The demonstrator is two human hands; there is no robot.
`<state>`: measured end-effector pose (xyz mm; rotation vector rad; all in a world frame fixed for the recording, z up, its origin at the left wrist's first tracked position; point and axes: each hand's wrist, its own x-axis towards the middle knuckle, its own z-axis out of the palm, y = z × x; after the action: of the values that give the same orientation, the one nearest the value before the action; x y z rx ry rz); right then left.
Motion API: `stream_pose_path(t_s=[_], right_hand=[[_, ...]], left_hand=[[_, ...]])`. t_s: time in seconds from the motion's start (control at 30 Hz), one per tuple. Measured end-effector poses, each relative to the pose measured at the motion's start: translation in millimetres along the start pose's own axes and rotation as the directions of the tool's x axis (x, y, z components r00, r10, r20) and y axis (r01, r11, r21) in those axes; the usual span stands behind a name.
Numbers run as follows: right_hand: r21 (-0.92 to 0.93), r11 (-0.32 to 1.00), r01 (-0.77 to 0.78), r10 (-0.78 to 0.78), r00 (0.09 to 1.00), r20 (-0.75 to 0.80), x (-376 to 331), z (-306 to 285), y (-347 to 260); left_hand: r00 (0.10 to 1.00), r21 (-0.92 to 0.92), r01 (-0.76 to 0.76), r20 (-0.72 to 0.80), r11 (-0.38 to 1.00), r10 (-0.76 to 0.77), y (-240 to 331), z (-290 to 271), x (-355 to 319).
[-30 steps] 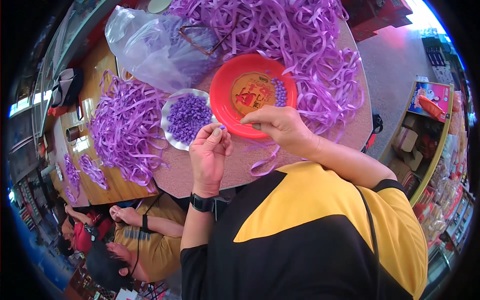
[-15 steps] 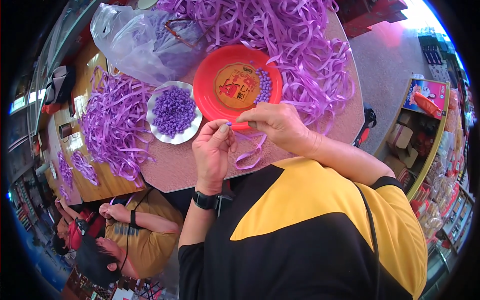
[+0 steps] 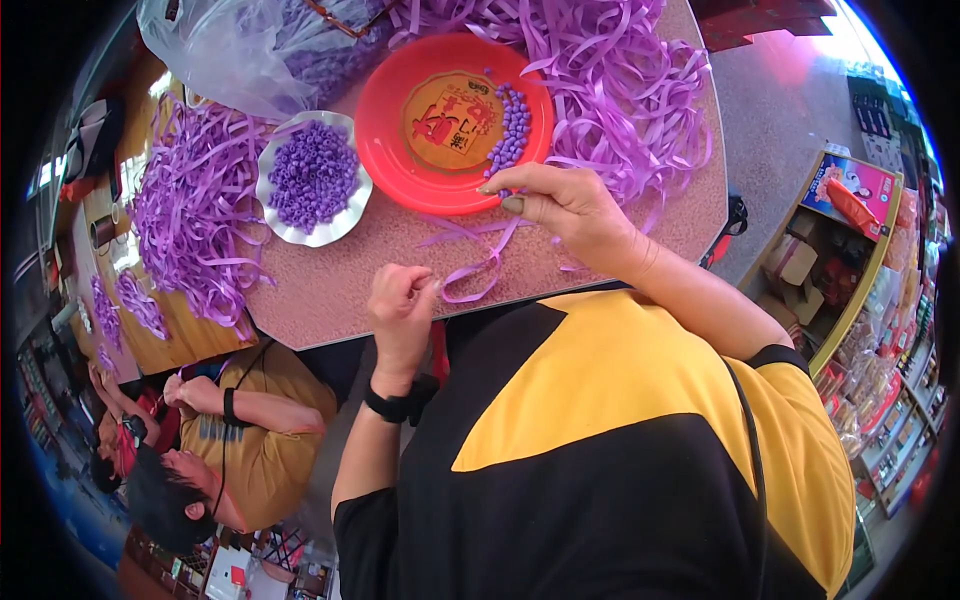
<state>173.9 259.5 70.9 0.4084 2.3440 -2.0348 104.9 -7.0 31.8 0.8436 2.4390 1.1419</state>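
My left hand (image 3: pixel 400 312) is curled closed over the table's near edge. A purple ribbon (image 3: pixel 472 298) runs in a loop from its fingertips across the tabletop. My right hand (image 3: pixel 572 212) is over the near right rim of a red plate (image 3: pixel 382 165), thumb and forefinger pinched around what looks like a small purple bead (image 3: pixel 504 193). Several more purple beads (image 3: pixel 512 128) lie along the plate's right side. Left of the plate stands a white fluted dish (image 3: pixel 341 220) heaped with purple beads (image 3: pixel 312 175).
Tangled purple ribbons (image 3: pixel 610 95) cover the far right of the pink table (image 3: pixel 330 290). Another ribbon heap (image 3: pixel 195 210) lies at left, near a clear plastic bag (image 3: pixel 230 60) of purple beads. A co-worker in a mustard shirt (image 3: pixel 275 455) sits at lower left. Shelves (image 3: pixel 840 270) stand at right.
My hands have parted. The left drew back toward me and down; the right moved slightly up to the plate's rim. The table shifted up and left in view.
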Motion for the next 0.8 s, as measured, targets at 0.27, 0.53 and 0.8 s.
stream_pose_path(t_s=[0.27,0.53,0.8], right_hand=[[0.012,0.993,-0.114,0.113,0.992,0.049,-10,-5,19],[0.302,0.903,-0.305,0.261,0.949,0.177,-17,-18,31],[0.472,0.764,-0.440,0.224,0.867,0.446,-9,5,18]], left_hand=[[0.992,0.213,0.097,-0.105,0.972,-0.076,25,55,24],[0.900,-0.473,0.419,0.105,0.775,-0.422,14,58,28],[0.799,-0.947,0.311,0.309,-0.086,-0.515,56,29,32]])
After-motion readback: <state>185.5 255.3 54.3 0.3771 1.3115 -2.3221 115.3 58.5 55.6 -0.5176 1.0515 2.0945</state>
